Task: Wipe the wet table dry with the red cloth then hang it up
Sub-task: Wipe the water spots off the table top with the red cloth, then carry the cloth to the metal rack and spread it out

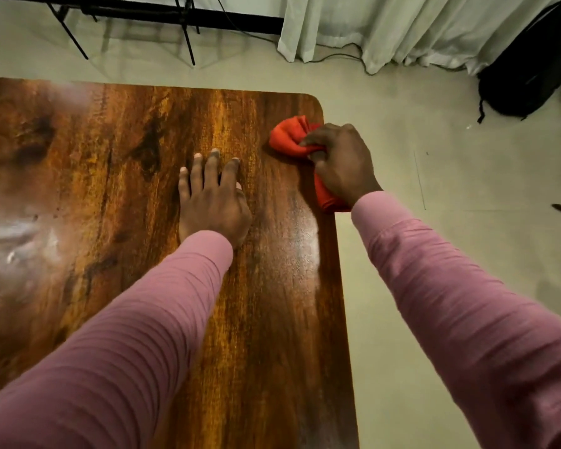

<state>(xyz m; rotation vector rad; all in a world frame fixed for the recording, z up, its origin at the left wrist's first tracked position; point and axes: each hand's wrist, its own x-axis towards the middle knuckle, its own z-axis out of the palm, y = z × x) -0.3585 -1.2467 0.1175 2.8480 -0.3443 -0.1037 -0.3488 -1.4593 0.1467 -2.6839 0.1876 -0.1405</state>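
The brown wooden table (117, 163) fills the left and middle of the head view, with shiny wet-looking patches at its left side and near its right edge. My right hand (340, 160) grips the bunched red cloth (289, 137) at the table's far right corner, close to the edge. Part of the cloth pokes out below my wrist. My left hand (212, 199) rests flat on the tabletop with straight fingers, to the left of the cloth and apart from it.
Pale floor lies right of and beyond the table. A black metal frame (182, 14) stands at the back, a white curtain (402, 24) hangs at the back right, and a black bag (531, 69) sits on the floor at the far right.
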